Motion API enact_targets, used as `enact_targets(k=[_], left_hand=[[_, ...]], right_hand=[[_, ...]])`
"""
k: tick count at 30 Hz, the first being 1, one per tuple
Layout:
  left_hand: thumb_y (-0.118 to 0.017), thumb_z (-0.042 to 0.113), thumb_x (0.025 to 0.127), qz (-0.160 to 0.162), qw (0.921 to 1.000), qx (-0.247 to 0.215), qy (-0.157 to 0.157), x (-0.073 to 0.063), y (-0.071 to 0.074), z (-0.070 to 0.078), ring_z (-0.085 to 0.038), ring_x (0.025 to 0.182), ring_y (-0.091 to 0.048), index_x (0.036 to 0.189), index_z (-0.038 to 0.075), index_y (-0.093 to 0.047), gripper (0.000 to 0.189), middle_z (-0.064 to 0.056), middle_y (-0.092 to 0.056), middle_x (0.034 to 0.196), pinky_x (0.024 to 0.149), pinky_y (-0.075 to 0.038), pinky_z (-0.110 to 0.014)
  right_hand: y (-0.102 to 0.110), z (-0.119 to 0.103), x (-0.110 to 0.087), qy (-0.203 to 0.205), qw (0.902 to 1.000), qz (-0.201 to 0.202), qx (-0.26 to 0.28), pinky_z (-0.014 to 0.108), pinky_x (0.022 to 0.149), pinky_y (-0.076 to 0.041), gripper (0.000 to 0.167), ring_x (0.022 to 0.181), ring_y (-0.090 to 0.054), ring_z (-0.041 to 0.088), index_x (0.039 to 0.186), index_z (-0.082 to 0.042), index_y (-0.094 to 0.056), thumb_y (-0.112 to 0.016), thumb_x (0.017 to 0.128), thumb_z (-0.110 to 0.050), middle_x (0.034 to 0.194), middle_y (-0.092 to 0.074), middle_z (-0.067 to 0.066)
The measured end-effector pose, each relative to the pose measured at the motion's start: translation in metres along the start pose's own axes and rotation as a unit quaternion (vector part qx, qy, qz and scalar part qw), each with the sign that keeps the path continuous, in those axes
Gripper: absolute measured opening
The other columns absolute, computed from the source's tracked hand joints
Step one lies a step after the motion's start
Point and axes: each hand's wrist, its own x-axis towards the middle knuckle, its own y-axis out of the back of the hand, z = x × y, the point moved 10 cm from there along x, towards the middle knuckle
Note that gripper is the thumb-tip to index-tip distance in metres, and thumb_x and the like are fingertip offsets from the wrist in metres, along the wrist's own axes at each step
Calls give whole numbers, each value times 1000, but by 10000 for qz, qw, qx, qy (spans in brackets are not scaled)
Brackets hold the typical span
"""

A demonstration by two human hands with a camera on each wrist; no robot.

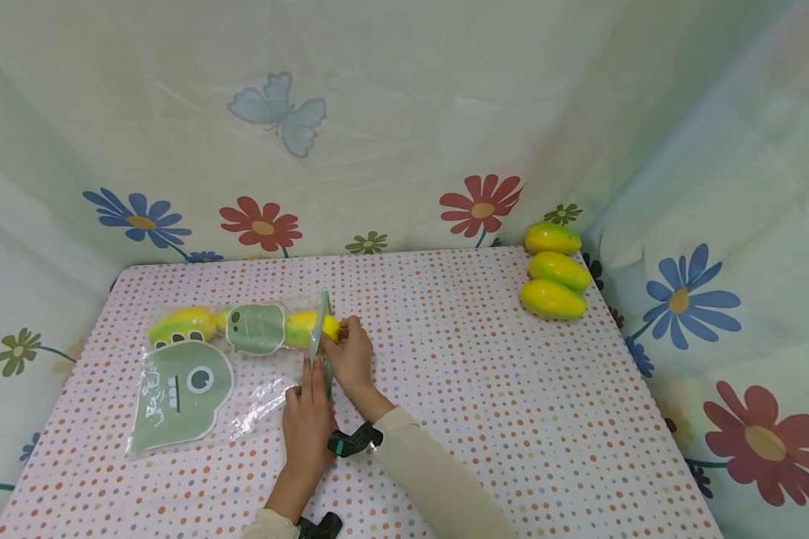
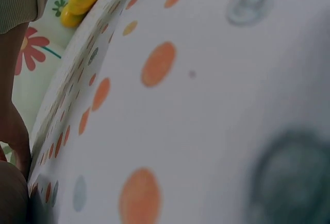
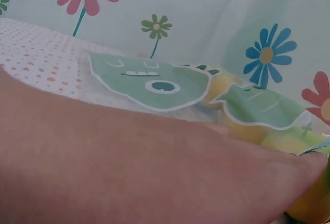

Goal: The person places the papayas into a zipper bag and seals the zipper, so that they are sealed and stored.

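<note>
A clear plastic zip bag [image 1: 270, 389] with green cartoon prints lies flat on the table, its green-edged mouth facing right. Inside are yellow-green fruits, mango-like in shape; one fruit [image 1: 182, 326] sits at the far left end. Another fruit [image 1: 303, 329] lies across the mouth with its tip sticking out. My right hand [image 1: 352, 359] holds that tip, thumb by the bag's edge; the thumb also shows against the rim in the right wrist view. My left hand [image 1: 308, 423] rests on the bag near its mouth, fingers straight. In the left wrist view its fingers are hidden.
Three more fruits [image 1: 553, 299] stand in a column at the table's back right corner. A dotted cloth [image 1: 472, 389] covers the table. A flowered curtain [image 1: 404, 135] hangs behind it and at both sides.
</note>
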Motion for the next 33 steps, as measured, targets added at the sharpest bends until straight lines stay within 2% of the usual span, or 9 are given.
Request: enact_targets(k=[3,7,12,15,18,22,26,29,33], left_hand=[[-82,4,72,147,9999,4,-41,-1,1,2,-33,76,-45,147,-3,-37,87,-20,-39,153,55,-41,-36],[-84,4,69,201,9998,32,-67,-3,2,4,-33,77,-46,146,-3,-39,89,-19,-39,153,55,-42,-36],[-84,3,67,149,9997,155,-134,-5,2,5,-35,78,-47,146,-4,-38,92,-21,-37,154,59,-42,-37],[-82,2,68,138,9997,112,-149,-5,1,5,-36,78,-47,146,-5,-38,89,-21,-35,155,61,-41,-38],[-82,0,68,135,9998,-24,-143,-6,-1,6,-36,79,-47,146,-5,-37,91,-21,-34,155,60,-42,-38],[-80,-3,67,188,9997,-31,-127,-6,0,5,-36,79,-48,147,-5,-36,92,-21,-36,154,58,-43,-37],[-78,-6,66,225,9997,28,-64,-4,2,2,-36,80,-49,147,-5,-37,90,-22,-38,153,57,-43,-38],[-77,-5,68,85,10000,38,-18,-2,1,2,-37,82,-50,148,-5,-35,90,-22,-36,155,58,-44,-38],[-77,-4,71,-166,9998,74,51,-1,-2,3,-37,85,-51,149,-4,-33,89,-21,-33,156,60,-45,-38]], right_hand=[[1,1,-1,-7,9998,79,-173,22,67,-44,28,78,-54,15,109,-5,-63,-73,87,-21,85,-59,7],[3,2,-4,-118,9999,-16,21,19,57,-43,28,67,-55,9,111,-4,-68,-72,88,-20,76,-61,5],[-2,8,-11,-491,9953,-449,706,19,54,-51,32,66,-65,7,117,-3,-64,-70,87,-13,83,-67,6],[-4,11,-15,-613,9896,-656,1121,22,58,-56,32,69,-70,13,120,-1,-61,-66,90,-11,88,-69,10],[4,12,-17,-558,9890,-738,1155,25,60,-58,28,72,-73,19,118,1,-61,-60,94,-12,91,-71,14],[36,13,-6,-109,9965,-669,499,24,62,-56,18,74,-71,20,107,-1,-65,-58,95,-13,90,-72,13],[83,14,18,522,9979,-263,-280,29,68,-57,11,78,-68,20,97,-2,-67,-61,93,-10,88,-71,11],[123,19,36,744,9922,-24,-1001,38,80,-55,15,91,-66,26,102,0,-66,-62,91,-10,100,-69,14],[183,26,56,661,9739,149,-2166,50,96,-46,30,118,-54,37,118,3,-60,-61,92,-12,129,-55,22]])
